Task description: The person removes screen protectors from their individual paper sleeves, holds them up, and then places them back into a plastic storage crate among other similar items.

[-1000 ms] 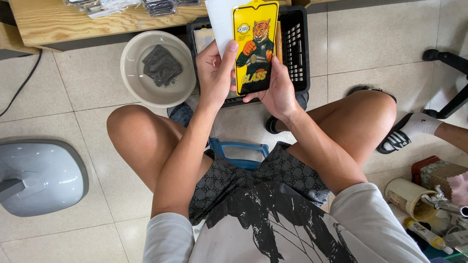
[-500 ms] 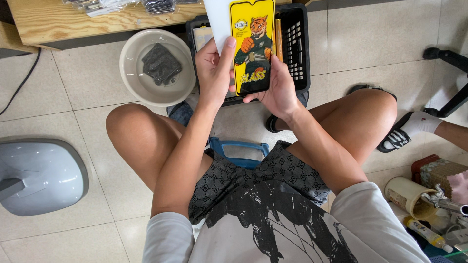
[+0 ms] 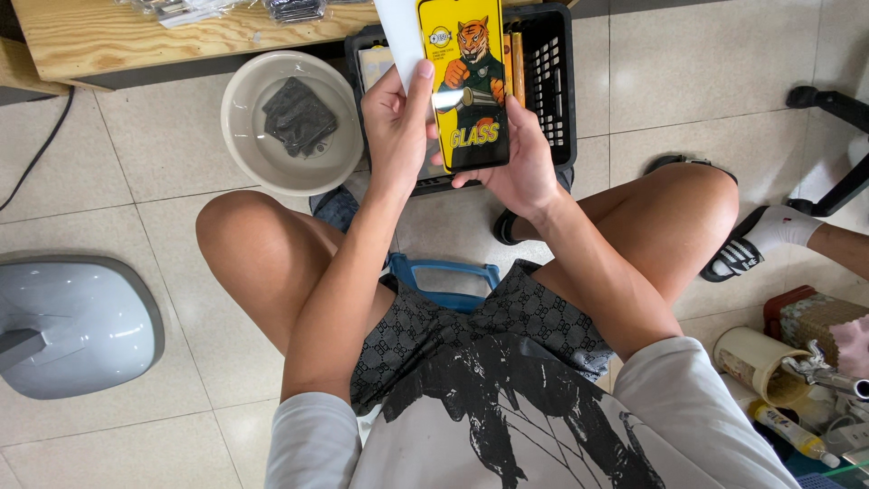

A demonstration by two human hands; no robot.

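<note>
Above black crate (image 3: 557,100): both hands (image 3: 398,122) (image 3: 525,167) hold yellow package (image 3: 463,81); bowl (image 3: 244,145) holds cloth (image 3: 299,116).

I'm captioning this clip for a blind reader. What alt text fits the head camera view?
Seated on a low blue stool, a person holds a yellow and black screen-protector packet with a cartoon tiger in the right hand, while the left hand pinches a white sheet beside it. Below on the tiled floor are a black crate and a pale bowl holding a dark cloth.

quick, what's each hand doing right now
Left hand: closed, pinching the white sheet behind the yellow tiger-print package.
Right hand: closed on the yellow tiger-print package, thumb across its front.
</note>
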